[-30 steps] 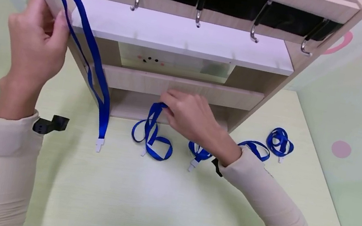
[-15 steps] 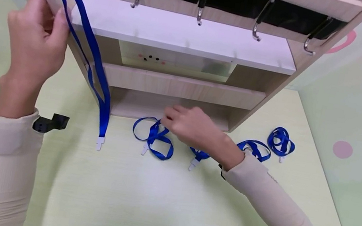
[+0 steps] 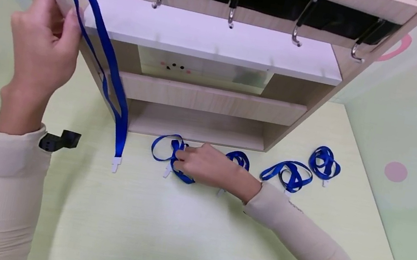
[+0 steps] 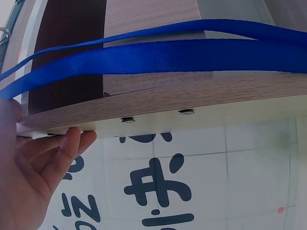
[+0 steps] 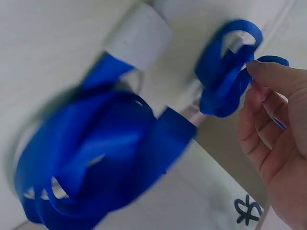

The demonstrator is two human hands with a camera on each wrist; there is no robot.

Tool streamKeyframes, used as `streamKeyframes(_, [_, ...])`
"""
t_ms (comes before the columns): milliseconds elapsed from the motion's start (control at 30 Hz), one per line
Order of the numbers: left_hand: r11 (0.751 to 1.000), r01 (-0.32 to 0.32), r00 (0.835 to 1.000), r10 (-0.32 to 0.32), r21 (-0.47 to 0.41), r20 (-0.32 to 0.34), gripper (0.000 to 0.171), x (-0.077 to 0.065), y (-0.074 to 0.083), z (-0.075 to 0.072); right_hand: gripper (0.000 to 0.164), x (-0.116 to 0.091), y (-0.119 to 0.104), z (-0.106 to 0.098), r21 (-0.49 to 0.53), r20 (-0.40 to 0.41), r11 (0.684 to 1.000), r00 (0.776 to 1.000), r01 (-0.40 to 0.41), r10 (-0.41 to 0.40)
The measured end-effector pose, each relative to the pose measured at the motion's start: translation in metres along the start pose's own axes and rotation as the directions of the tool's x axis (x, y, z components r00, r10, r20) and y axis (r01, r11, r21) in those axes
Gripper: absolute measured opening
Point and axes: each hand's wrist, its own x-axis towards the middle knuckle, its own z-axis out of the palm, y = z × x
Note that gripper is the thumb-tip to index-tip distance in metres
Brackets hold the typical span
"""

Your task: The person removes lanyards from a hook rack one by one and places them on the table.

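My left hand (image 3: pixel 45 43) grips the left side panel of a wooden shelf unit (image 3: pixel 213 100), thumb in front. In the left wrist view its fingertips (image 4: pixel 72 139) lie against the panel's edge. Close beside that hand, a blue lanyard (image 3: pixel 109 59) hangs from the leftmost hook, its white clip at the lower end. Down at the table, my right hand (image 3: pixel 212 168) pinches a second blue lanyard (image 3: pixel 165 137), which lies loosely looped in front of the unit. In the right wrist view thumb and forefinger meet on that lanyard's ribbon (image 5: pixel 220 86). The hand partly hides it.
Along the unit's upper rail, several metal hooks (image 3: pixel 231 18) stick out toward me. To the right on the table (image 3: pixel 157 232) lie further coiled blue lanyards: one right behind the right hand (image 3: pixel 240 158), one mid-right (image 3: pixel 288 174), one far right (image 3: pixel 324 162). Walls flank both sides.
My right hand let the raised part of the looped lanyard drop, drew back a little, then came down onto the lanyard again. The left hand has kept its place on the panel.
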Motion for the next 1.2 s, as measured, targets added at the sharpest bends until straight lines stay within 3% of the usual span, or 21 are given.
streamKeyframes(333, [1.000,0.013,1.000,-0.013,0.026,0.005,0.028,0.000,0.001,0.000,0.019,0.001,-0.002,0.009,0.014,0.106,1.000,0.994,0.015,-0.016])
streamKeyframes(533, [1.000,0.008,1.000,-0.008,0.002,0.002,0.026,0.000,0.000,0.000,0.020,-0.003,0.004,0.001,0.075,0.089,0.997,0.996,-0.019,0.012])
streamKeyframes(767, [1.000,-0.002,1.000,0.002,0.000,0.001,0.025,0.000,0.000,0.000,0.021,-0.005,0.013,-0.011,0.112,0.003,0.990,0.996,-0.089,0.089])
streamKeyframes(900, [1.000,-0.002,1.000,0.002,-0.003,0.001,0.025,0.000,0.001,0.000,0.019,-0.004,0.018,-0.019,0.113,-0.093,0.985,0.986,-0.130,0.141])
streamKeyframes(1067, [1.000,-0.006,1.000,0.006,0.004,0.002,0.025,0.000,0.001,0.000,0.019,0.005,0.024,-0.037,0.141,-0.277,0.977,0.941,-0.162,0.196])
streamKeyframes(1200, [1.000,0.002,1.000,-0.002,0.015,0.006,0.025,0.000,0.000,0.000,0.020,0.016,0.028,-0.062,0.194,-0.354,0.964,0.903,-0.184,0.244])
